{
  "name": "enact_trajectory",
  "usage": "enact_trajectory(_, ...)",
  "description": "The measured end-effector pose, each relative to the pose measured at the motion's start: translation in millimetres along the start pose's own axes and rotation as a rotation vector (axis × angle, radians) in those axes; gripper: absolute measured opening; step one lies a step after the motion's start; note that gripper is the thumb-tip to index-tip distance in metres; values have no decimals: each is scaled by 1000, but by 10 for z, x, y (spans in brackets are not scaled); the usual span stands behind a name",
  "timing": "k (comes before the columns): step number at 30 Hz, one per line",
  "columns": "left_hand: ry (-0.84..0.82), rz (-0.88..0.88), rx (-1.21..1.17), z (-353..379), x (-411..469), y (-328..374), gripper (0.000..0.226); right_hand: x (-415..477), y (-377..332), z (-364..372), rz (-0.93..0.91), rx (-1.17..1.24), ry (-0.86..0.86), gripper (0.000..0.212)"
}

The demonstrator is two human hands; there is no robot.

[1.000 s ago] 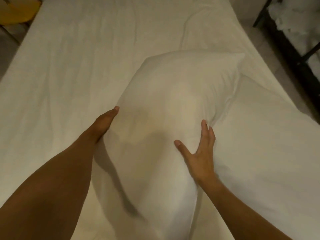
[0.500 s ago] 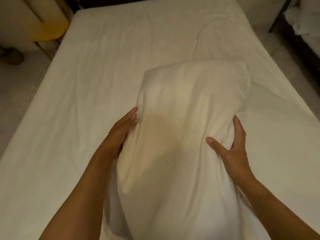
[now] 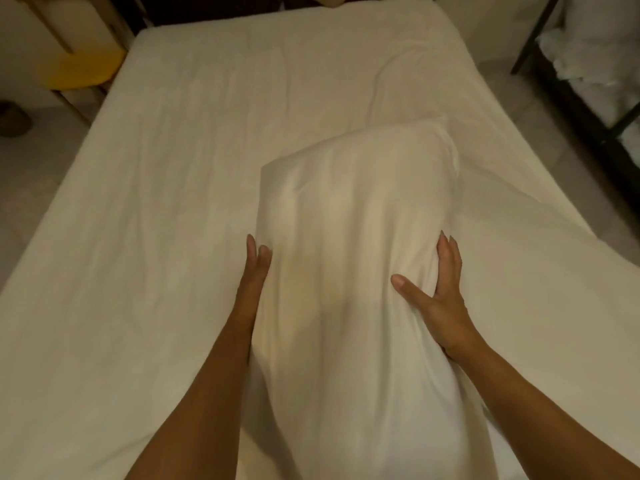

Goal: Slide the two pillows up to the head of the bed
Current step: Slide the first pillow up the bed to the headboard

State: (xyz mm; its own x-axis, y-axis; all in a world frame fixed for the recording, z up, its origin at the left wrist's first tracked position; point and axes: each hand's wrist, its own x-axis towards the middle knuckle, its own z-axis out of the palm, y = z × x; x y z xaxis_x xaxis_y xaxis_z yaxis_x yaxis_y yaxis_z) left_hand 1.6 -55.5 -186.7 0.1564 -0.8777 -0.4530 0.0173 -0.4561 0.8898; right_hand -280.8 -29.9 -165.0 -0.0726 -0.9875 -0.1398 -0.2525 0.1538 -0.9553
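**Head view: pillow short of bed head, hold uneven**

The pillow [image 3: 353, 237] is lying lengthwise in the middle of the bed [image 3: 156, 237], well short of the far end. The left hand [image 3: 254, 275] is pressing flat against its left flank, fingers straight. The right hand [image 3: 445, 292] is gripping its right flank, thumb spread on top. The one-sided hold is likely risking a twist or a slip leftward. A white mound [image 3: 540, 278] is lying at right, possibly the second pillow; cannot tell.

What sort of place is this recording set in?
Probably a bedroom: a white-sheeted bed fills the view, with a white pillow over it, and a dark frame holding white bedding stands beside it.
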Motion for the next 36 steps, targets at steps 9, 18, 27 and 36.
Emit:
enact_trajectory(9,-40,591,492,215,-944,1179,93,-316,-1075,-609,-272,-134,-20,69)
enact_trajectory(18,-106,913,663,742,-1797,2224,85,-778,-2001,-1455,-470,-244,81,76)
enact_trajectory(27,-195,1062,717,1749,-2650,2945,74,-1095,-2297,-2739,-609,-249,45,60)
enact_trajectory(36,-158,942,569,3288,-3176,2972,62,-1269,-2080,-4451,-535,-155,71,45)
